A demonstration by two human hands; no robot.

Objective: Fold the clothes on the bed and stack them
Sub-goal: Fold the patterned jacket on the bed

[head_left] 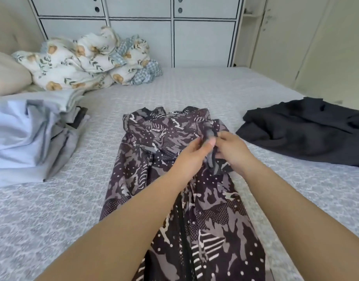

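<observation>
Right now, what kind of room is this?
Most likely a bedroom. A wide bed fills the view, with a pillow and a bunched floral blanket at its head, and white cupboard doors behind it.

A dark brown patterned garment (174,179) lies lengthwise down the middle of the bed (194,88), running to its near edge — a bunched strip of it is lifted. A rumpled black garment (304,132) lies by the right edge. By the left edge sits a stack of folded clothes (28,136) — pale blue and grey.
</observation>
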